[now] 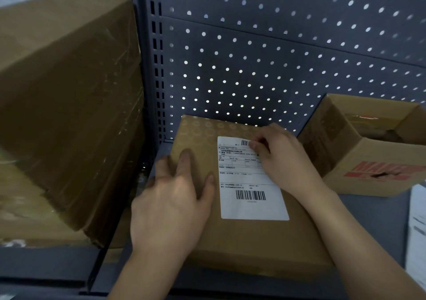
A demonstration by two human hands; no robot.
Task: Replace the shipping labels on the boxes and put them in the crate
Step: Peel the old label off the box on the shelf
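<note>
Looking first at our right fingers (259, 144), we see them curled and bunched together, their tips on the top right corner of the shipping label (250, 184), just beside its upper barcode. We cannot tell whether they pinch the label's edge or only press on it. Behind them our right hand (284, 161) lies over the label's right edge.

Our left fingers (187, 161) are spread apart and nearly straight, lying flat on the brown top of the cardboard box (253, 242), left of the label, with the thumb close to the label's left edge. Our left hand (174, 200) rests palm down on the box and holds nothing.

The white label lies flat on the box top, a second barcode near its lower end. The box sits flat on a grey shelf (368, 209), in front of a perforated back panel (253, 57).

To the right stands an open carton (371, 161) with red print, near the box. At the far right edge lies a white sheet (417, 230). On the left, a large taped carton (64, 92) rests tilted.
</note>
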